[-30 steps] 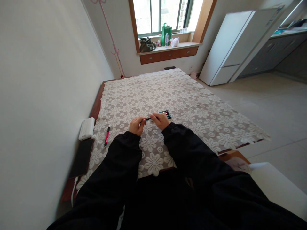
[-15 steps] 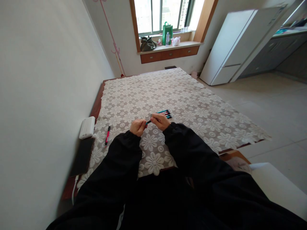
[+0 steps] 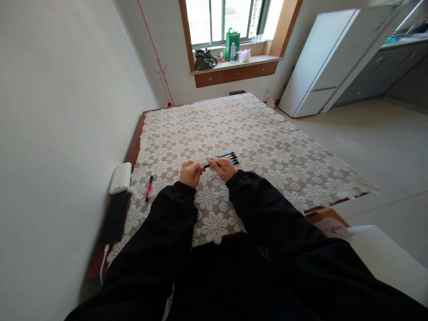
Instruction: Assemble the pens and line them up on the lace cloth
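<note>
Between my two hands runs a pen (image 3: 207,166), its dark middle showing in the gap and the rest hidden by fingers. My left hand (image 3: 191,173) is closed on one end of it. At the other end, my right hand (image 3: 223,168) pinches it with thumb and fingers. Just beyond the right hand, several pens (image 3: 230,155) with teal, red and black parts lie side by side on the lace tablecloth (image 3: 214,226). Off to the left, a single red and black pen (image 3: 149,189) lies by itself.
Along the left table edge are a white power bank (image 3: 121,178) and a dark flat object (image 3: 114,218), with a white cable (image 3: 103,266) below. The wall rises close on the left. A white chair (image 3: 384,249) stands at the lower right, a fridge (image 3: 326,58) farther off.
My left hand has turned slightly and its fingers now reach along the pen; the teal part seen at its fingertips before is covered. The right hand has barely moved.
</note>
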`<act>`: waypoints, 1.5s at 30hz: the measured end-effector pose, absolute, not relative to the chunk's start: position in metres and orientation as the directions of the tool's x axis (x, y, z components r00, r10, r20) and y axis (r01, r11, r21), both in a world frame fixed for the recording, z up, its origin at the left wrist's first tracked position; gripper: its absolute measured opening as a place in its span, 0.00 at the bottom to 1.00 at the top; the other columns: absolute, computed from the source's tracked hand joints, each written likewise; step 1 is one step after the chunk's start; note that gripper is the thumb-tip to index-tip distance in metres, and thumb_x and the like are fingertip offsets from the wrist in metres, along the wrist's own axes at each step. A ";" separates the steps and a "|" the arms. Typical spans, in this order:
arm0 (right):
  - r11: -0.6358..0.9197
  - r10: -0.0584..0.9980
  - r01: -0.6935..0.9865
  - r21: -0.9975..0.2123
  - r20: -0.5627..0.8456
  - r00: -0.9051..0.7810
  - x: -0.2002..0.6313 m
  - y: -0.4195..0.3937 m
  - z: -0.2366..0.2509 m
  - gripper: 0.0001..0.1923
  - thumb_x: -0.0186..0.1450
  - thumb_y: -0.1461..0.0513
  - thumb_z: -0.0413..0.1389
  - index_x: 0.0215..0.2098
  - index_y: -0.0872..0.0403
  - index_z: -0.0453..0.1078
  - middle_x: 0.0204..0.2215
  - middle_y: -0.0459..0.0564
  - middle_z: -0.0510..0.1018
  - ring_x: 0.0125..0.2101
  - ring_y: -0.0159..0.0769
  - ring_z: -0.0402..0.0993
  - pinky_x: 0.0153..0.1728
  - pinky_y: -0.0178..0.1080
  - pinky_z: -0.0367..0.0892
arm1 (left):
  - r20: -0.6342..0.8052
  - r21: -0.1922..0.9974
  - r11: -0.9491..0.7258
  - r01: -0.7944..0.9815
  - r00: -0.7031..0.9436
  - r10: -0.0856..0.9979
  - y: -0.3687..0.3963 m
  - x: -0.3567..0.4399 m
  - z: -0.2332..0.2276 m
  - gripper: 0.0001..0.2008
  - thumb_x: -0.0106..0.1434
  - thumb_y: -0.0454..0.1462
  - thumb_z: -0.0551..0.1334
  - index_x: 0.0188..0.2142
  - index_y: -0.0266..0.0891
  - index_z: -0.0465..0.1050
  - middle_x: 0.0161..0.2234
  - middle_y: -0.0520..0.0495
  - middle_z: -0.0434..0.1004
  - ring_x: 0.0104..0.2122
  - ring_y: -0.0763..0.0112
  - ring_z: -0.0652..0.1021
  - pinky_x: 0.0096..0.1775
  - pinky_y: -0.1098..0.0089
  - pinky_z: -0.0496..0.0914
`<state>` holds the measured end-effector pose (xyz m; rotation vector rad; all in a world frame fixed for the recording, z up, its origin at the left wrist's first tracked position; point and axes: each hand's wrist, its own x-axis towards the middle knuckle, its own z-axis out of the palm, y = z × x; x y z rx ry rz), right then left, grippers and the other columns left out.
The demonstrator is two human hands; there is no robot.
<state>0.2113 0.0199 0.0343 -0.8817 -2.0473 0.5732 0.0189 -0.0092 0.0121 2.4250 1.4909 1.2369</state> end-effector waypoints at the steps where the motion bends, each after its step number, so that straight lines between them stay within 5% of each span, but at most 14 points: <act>1: 0.649 0.756 0.381 -0.658 0.503 -0.419 0.211 0.020 0.034 0.28 0.72 0.46 0.44 0.19 0.52 0.53 0.16 0.41 0.56 0.20 0.28 0.53 0.26 0.37 0.48 | 0.610 0.414 -0.538 0.735 0.215 0.762 -0.009 0.018 0.012 0.25 0.72 0.51 0.47 0.31 0.43 0.76 0.24 0.48 0.77 0.33 0.64 0.76 0.46 0.61 0.65; 8: 0.663 0.747 0.380 -0.645 0.534 -0.396 0.211 0.021 0.029 0.27 0.72 0.49 0.44 0.19 0.53 0.51 0.16 0.40 0.55 0.19 0.27 0.52 0.27 0.37 0.48 | 0.648 0.406 -0.573 0.712 0.218 0.730 -0.006 0.017 0.008 0.16 0.71 0.47 0.54 0.38 0.42 0.76 0.30 0.47 0.80 0.36 0.63 0.77 0.44 0.62 0.67; 14: 0.620 0.784 0.387 -0.683 0.557 -0.272 0.213 0.020 0.030 0.26 0.72 0.48 0.43 0.21 0.52 0.50 0.16 0.41 0.56 0.20 0.29 0.53 0.27 0.38 0.49 | 0.624 0.452 -0.564 0.691 0.207 0.753 -0.008 0.019 0.010 0.17 0.73 0.45 0.50 0.43 0.41 0.75 0.33 0.47 0.81 0.39 0.64 0.77 0.46 0.62 0.67; 24: 0.565 0.825 0.233 -0.792 0.540 -0.164 0.214 0.023 0.031 0.26 0.70 0.44 0.45 0.23 0.52 0.53 0.17 0.40 0.55 0.20 0.29 0.52 0.25 0.37 0.50 | 0.573 0.491 -0.564 0.664 0.242 0.783 -0.009 0.019 0.014 0.20 0.71 0.48 0.50 0.37 0.42 0.77 0.27 0.48 0.79 0.35 0.64 0.77 0.46 0.61 0.68; 34: 0.427 0.817 -0.018 -0.904 0.395 -0.420 0.208 0.021 0.023 0.28 0.69 0.41 0.46 0.41 0.55 0.71 0.21 0.42 0.66 0.21 0.28 0.60 0.23 0.34 0.56 | 0.442 0.716 -0.520 0.466 0.274 0.854 -0.015 0.019 0.022 0.28 0.71 0.52 0.47 0.22 0.41 0.69 0.14 0.52 0.66 0.19 0.72 0.70 0.30 0.66 0.68; 41: 0.370 0.798 -0.014 -0.929 0.326 -0.507 0.209 0.021 0.028 0.32 0.69 0.40 0.43 0.39 0.55 0.74 0.25 0.45 0.68 0.23 0.28 0.63 0.22 0.32 0.58 | 0.299 0.822 -0.419 0.385 0.334 0.894 -0.020 0.021 0.025 0.30 0.70 0.55 0.48 0.19 0.39 0.65 0.14 0.51 0.66 0.16 0.74 0.66 0.22 0.69 0.61; 45: 0.362 0.801 0.009 -0.932 0.306 -0.515 0.209 0.021 0.029 0.32 0.70 0.41 0.42 0.38 0.55 0.76 0.23 0.45 0.68 0.23 0.29 0.63 0.22 0.33 0.58 | 0.333 0.786 -0.462 0.411 0.347 0.877 -0.019 0.022 0.027 0.30 0.70 0.55 0.48 0.20 0.39 0.66 0.16 0.50 0.69 0.19 0.73 0.69 0.26 0.68 0.66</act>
